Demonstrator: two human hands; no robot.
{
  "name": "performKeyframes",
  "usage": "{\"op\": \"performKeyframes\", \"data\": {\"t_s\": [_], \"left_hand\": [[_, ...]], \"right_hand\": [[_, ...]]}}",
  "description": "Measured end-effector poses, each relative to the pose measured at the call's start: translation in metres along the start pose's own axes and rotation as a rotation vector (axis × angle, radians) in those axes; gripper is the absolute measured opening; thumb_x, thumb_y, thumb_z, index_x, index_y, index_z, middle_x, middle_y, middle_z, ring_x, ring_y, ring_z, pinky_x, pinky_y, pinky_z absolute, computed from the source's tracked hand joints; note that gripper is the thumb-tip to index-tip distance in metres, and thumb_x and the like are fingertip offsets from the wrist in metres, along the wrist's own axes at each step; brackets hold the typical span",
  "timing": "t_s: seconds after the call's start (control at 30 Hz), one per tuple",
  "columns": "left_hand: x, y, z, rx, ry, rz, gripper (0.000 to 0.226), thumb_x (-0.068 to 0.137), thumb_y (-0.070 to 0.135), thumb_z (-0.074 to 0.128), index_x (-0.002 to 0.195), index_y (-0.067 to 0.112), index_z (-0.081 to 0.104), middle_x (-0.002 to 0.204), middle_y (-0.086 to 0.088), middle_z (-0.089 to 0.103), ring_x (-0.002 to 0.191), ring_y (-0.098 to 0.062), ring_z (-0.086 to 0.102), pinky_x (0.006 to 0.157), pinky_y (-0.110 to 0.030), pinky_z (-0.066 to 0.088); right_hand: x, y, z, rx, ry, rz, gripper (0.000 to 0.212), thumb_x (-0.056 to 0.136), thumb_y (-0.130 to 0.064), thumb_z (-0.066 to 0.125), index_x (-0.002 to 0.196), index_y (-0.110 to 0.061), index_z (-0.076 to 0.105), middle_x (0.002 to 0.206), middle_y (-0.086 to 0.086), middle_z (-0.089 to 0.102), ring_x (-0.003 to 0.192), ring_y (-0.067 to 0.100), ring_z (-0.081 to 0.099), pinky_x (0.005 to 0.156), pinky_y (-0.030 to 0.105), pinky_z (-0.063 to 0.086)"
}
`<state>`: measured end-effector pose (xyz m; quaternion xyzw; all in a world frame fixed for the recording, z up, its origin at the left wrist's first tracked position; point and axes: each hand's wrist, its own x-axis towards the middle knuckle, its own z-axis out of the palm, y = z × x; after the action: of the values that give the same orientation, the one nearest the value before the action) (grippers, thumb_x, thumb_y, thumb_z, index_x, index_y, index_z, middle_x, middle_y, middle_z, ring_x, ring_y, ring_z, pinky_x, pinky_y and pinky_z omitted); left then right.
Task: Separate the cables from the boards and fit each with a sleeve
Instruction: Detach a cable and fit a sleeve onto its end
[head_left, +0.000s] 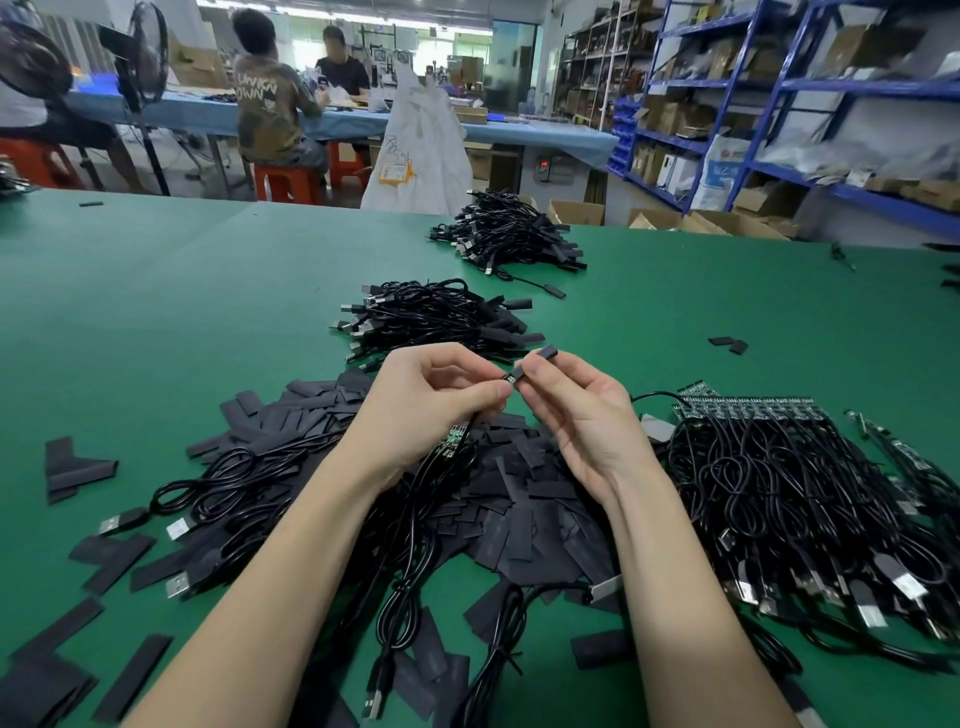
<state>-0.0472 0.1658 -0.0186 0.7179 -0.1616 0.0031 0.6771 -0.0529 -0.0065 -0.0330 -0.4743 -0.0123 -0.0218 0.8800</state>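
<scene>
Left hand (441, 400) raised over the green worktop (156, 312), fingers curled and pinching the end of a black cable (415, 519) with small green boards (452, 444) hanging just below the palm. Right hand (576, 410) close beside it, fingers curled round a short black sleeve (540, 358), gripped so one end meets the cable tip between the two hands. Below both wrists, a loose heap of flat black sleeves (519, 499) spread on the worktop, with several USB cables (218, 499) lying across its left side. At the right, a bundle of cables attached to a green board strip (748, 408), USB plugs pointing toward the near edge. Beyond the hands, a pile of sleeved cables (431, 317), and farther back a second such pile (509, 234). Behind the worktop, open cardboard boxes (576, 212) on the floor, contents not visible, and a white sack (421, 156) standing upright.
</scene>
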Motion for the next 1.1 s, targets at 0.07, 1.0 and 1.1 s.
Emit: {"op": "performKeyframes", "data": {"t_s": [0.07, 1.0, 1.1], "left_hand": [[0.0, -0.001, 0.0, 0.046, 0.003, 0.033, 0.006, 0.081, 0.013, 0.083, 0.082, 0.016, 0.078, 0.075, -0.008, 0.076, 0.068, -0.017, 0.071, 0.061, -0.019, 0.054], [0.001, -0.004, 0.001, -0.071, 0.01, 0.011, 0.01, 0.085, 0.004, 0.078, 0.088, 0.014, 0.076, 0.081, -0.012, 0.078, 0.073, -0.018, 0.075, 0.066, -0.022, 0.057], [0.001, -0.004, 0.003, -0.099, 0.032, 0.012, 0.008, 0.085, 0.001, 0.077, 0.089, 0.007, 0.076, 0.078, -0.014, 0.077, 0.068, -0.015, 0.073, 0.061, -0.016, 0.053]], "right_hand": [[0.0, 0.001, 0.0, 0.004, -0.007, 0.002, 0.009, 0.068, -0.013, 0.081, 0.077, -0.013, 0.082, 0.088, 0.006, 0.077, 0.082, 0.011, 0.075, 0.072, 0.016, 0.057], [-0.005, 0.001, 0.01, -0.063, 0.027, -0.06, 0.039, 0.075, -0.02, 0.081, 0.112, -0.024, 0.07, 0.092, 0.008, 0.075, 0.083, 0.015, 0.071, 0.073, 0.023, 0.058], [-0.004, 0.002, 0.013, -0.058, 0.045, -0.131, 0.026, 0.086, -0.011, 0.074, 0.109, -0.024, 0.073, 0.097, 0.009, 0.077, 0.088, 0.018, 0.071, 0.076, 0.025, 0.058]]}}
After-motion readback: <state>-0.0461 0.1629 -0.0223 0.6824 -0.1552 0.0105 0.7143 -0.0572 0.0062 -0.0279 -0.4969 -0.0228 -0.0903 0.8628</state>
